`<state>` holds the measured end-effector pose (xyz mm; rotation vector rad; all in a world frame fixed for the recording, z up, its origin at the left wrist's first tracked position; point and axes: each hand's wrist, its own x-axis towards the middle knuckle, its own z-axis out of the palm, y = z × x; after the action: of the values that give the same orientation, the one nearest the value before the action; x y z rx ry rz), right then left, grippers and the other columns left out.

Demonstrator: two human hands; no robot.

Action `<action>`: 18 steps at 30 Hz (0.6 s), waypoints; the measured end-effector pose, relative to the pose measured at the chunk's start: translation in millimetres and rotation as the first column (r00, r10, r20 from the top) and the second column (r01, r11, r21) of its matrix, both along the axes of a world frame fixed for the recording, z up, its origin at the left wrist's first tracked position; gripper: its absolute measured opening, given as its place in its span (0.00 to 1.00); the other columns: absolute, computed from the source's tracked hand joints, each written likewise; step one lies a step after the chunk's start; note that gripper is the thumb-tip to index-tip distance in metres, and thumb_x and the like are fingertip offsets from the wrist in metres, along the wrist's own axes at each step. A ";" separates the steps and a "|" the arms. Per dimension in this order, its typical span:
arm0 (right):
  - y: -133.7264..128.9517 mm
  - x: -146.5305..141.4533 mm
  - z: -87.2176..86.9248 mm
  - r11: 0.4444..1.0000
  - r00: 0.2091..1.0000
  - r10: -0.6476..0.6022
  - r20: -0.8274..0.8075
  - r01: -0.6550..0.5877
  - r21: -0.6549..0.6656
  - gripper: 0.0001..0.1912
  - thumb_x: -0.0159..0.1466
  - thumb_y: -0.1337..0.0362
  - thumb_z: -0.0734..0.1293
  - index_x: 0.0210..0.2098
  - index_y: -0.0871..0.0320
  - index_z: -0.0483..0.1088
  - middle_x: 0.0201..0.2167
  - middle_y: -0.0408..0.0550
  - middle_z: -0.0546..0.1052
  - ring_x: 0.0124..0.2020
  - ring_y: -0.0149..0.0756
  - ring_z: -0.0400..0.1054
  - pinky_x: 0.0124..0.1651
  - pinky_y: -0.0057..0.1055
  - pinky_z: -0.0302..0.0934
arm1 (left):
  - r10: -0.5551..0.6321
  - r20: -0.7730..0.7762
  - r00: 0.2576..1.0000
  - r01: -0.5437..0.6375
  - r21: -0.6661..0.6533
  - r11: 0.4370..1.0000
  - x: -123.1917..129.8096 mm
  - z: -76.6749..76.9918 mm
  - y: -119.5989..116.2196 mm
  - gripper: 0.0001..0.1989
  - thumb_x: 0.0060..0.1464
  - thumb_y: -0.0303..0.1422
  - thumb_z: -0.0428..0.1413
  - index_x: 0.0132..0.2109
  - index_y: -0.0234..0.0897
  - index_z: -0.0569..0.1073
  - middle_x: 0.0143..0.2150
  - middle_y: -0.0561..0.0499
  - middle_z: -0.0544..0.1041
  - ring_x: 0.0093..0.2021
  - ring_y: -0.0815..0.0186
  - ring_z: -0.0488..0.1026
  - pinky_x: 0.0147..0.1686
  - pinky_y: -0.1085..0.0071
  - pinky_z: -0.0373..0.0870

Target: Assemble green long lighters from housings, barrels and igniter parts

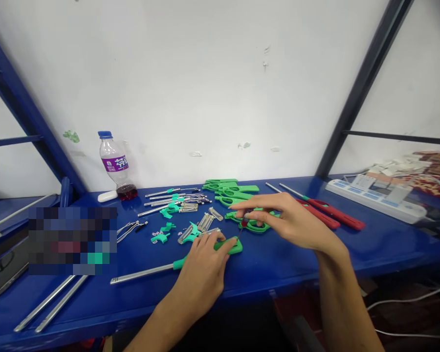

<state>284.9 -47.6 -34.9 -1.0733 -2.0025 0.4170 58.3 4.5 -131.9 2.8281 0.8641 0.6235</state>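
Note:
My left hand (pixel 207 259) is closed on a green lighter (pixel 233 246) lying on the blue table, its long metal tube (pixel 143 274) pointing left. Above the lighter's right end, my right hand (pixel 271 217) pinches a small screwdriver (pixel 244 222) with a dark red handle, its thin shaft slanting down to the green casing. Whether the tip touches a screw is too small to tell. Behind my hands are green handle shells (pixel 234 190). Clear plastic fuel tanks (pixel 206 222) and teal trigger pieces (pixel 160 237) lie beyond my left hand.
A bottle with dark red liquid (pixel 115 166) stands at the back left. Red lighters (pixel 330 212) and a white power strip (pixel 376 200) lie right. Metal tubes (pixel 55 305) occupy the left front, beside a blurred patch. The blue table (pixel 278 264) ends just below my hands.

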 end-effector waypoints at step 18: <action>17.5 8.0 -8.6 0.989 0.981 0.084 -0.175 -0.104 -0.106 0.13 0.75 0.63 0.69 0.57 0.48 0.80 0.46 0.43 0.82 0.47 0.41 0.77 0.50 0.34 0.70 | -0.008 -0.003 1.000 0.008 -0.002 1.000 -0.6 -0.1 2.6 0.22 0.69 0.23 0.47 0.65 0.42 0.73 0.57 0.42 0.73 0.56 0.50 0.71 0.56 0.46 0.71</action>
<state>292.9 -30.1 -43.5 -0.9802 -1.9009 0.6592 57.7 7.1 -132.0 2.8297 0.8536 0.6177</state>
